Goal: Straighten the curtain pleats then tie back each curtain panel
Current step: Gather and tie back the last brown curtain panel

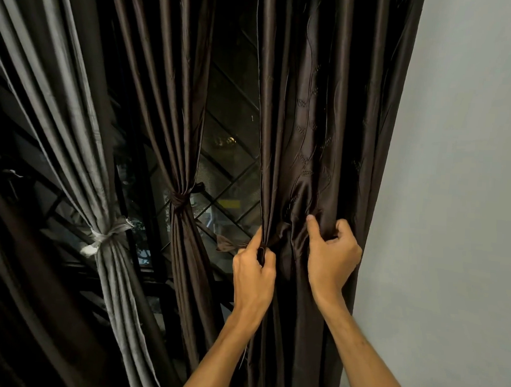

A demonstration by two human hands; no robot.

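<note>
1. Hands come nearest, low in the centre of the frame. The left hand is clenched round the gathered left edge of the dark brown panel. The right hand, just beside it, bunches the same cloth in curled fingers, with the thumb straight up against the satin.
2. That panel hangs right of centre, its far edge against the wall, and looks untied. A strip of brown cloth pokes out left of the left hand; I take it for the tie-back, though I cannot tell how far round it goes.
3. From where I stand the satin looks soft, light and slippery, so its pleats would likely slide out of a loose grip. I would gather its whole width at the height of the hands and hold it firmly while wrapping.
4. Further left hang 2 panels already tied: a second brown panel, knotted mid-frame, and a grey panel cinched by a pale band.
5. Behind them all is a dark window with a diamond grille, and the pale wall fills the right of the frame.
</note>
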